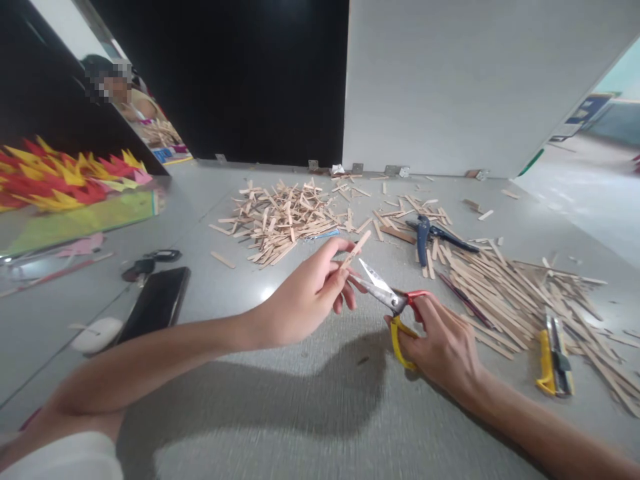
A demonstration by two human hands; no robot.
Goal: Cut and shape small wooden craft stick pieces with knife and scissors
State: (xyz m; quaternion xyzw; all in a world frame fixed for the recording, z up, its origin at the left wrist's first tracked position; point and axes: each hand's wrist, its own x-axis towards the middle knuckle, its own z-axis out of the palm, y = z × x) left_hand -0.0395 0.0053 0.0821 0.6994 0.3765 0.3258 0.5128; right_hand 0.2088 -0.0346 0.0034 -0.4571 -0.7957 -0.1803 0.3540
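Between the thumb and fingers of my left hand (313, 287) is a short wooden stick (359, 245), its tip pointing up and to the right. My right hand (447, 340) grips scissors (395, 303) with one red and one yellow handle. The blades are spread apart and point at my left hand, close beside the stick. Behind my left hand lies a heap of short cut sticks (285, 220). Longer wooden sticks (493, 287) are strewn to the right of the scissors.
Blue-handled pliers (424, 240) and a yellow box cutter (553, 357) lie at the right. On the left are a phone (155, 303), keys (140, 268), a white case (97, 335) and red and yellow folded paper (65, 177). A black and white panel (420, 87) stands behind; another person (143, 103) is beyond it.
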